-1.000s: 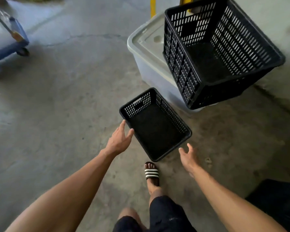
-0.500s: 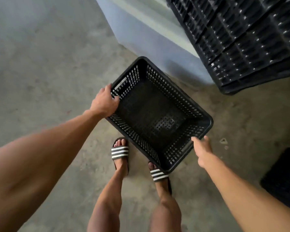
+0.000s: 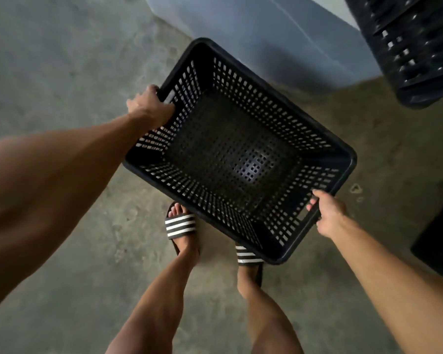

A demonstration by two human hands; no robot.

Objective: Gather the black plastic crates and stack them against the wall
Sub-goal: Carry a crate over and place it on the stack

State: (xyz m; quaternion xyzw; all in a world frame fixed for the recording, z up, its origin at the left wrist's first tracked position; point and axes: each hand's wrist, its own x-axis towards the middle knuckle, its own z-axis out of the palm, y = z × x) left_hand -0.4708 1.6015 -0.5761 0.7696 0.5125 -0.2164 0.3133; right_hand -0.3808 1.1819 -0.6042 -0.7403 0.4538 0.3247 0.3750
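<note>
A small black perforated crate (image 3: 230, 154) fills the middle of the head view, open side up and empty. My left hand (image 3: 150, 106) grips its handle slot on the upper left short side. My right hand (image 3: 329, 215) grips the handle slot on the lower right short side. The crate hangs above my feet and covers part of my right sandal. A larger black crate (image 3: 409, 47) sits at the top right, cut off by the frame edge.
A grey plastic tub (image 3: 279, 44) stands just beyond the held crate, under the larger crate. My two feet in striped sandals (image 3: 180, 226) stand on the concrete floor (image 3: 62, 60). A dark object (image 3: 437, 241) lies at the right edge.
Both hands reached the small crate and closed on its two handle slots. The crate now looks larger and nearer, partly over my right foot, and the view has tipped further down.
</note>
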